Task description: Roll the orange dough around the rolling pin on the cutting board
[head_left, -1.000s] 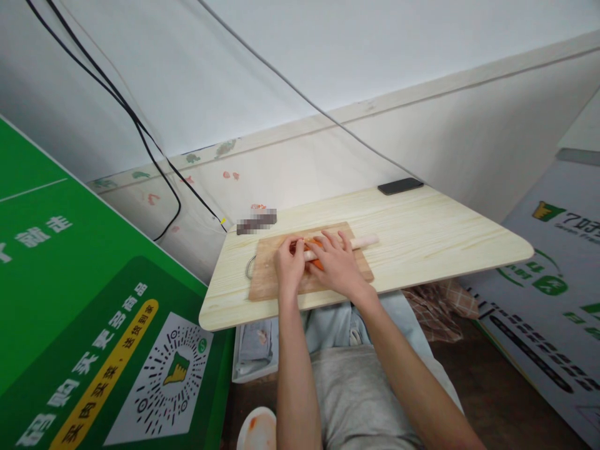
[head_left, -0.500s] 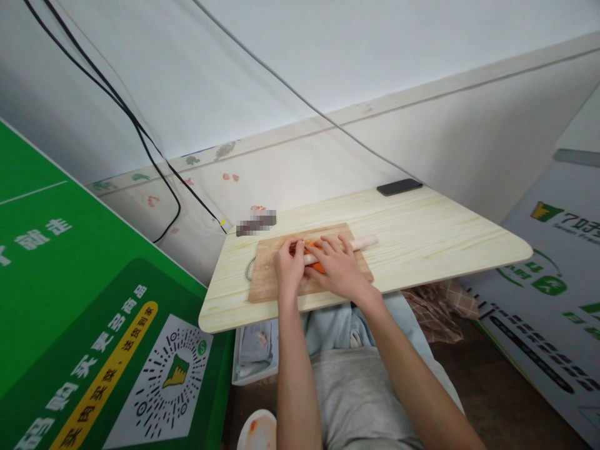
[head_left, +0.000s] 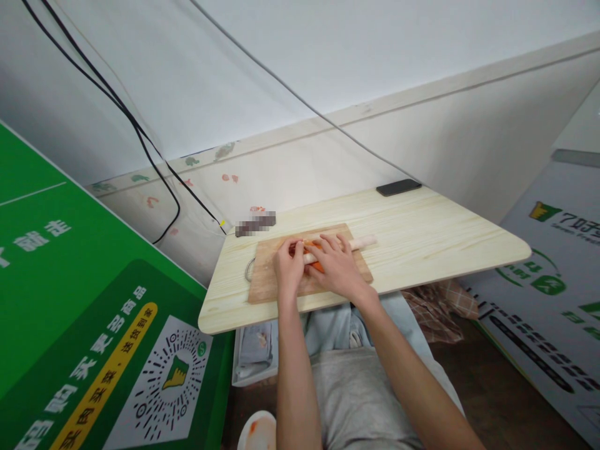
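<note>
A pale wooden rolling pin (head_left: 364,242) lies slantwise over a flat orange piece, perhaps dough (head_left: 317,265), on the wooden cutting board (head_left: 265,286). Over the pin rests my right hand (head_left: 338,267), its fingers spread and laid flat across it and the orange piece. My left hand (head_left: 289,265) is curled beside the pin's left end, thumb and forefinger bent round towards each other at the orange piece's edge. What its fingertips pinch is too small to make out. Both hands hide much of the orange piece.
The board lies on a light wood table (head_left: 435,237) against the wall. A black phone (head_left: 399,187) is at the back edge, and a blurred-out item (head_left: 255,224) at the back left. A green panel (head_left: 103,300) stands left; a stained white dish (head_left: 257,431) is below.
</note>
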Demonstrator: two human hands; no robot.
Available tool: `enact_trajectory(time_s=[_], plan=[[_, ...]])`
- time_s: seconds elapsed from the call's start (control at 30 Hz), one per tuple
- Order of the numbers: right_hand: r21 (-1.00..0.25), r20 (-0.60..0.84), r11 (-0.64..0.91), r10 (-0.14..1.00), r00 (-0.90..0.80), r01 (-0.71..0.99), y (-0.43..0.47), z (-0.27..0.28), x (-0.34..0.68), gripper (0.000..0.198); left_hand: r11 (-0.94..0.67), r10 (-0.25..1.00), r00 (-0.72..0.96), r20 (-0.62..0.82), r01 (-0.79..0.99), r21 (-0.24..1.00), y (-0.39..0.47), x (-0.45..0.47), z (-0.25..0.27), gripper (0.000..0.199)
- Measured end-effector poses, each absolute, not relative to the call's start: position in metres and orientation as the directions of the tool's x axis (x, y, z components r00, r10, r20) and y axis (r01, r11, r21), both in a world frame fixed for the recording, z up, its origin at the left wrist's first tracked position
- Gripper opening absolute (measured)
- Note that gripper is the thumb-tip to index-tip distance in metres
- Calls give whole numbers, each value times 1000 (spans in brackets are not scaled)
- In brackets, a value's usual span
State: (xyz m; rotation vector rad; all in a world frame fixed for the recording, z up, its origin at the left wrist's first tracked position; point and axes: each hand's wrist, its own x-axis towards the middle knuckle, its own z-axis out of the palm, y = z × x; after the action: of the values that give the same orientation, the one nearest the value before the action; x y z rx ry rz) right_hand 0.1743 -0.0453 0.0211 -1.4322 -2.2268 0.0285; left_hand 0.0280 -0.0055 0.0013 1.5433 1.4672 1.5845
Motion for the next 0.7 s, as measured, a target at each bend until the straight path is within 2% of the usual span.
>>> enact_trajectory(time_s=[0.7], plan=[[-285, 364, 445, 870, -334, 849, -44, 27, 173, 49, -291, 885, -254, 389, 349, 891, -5, 28, 3, 15]])
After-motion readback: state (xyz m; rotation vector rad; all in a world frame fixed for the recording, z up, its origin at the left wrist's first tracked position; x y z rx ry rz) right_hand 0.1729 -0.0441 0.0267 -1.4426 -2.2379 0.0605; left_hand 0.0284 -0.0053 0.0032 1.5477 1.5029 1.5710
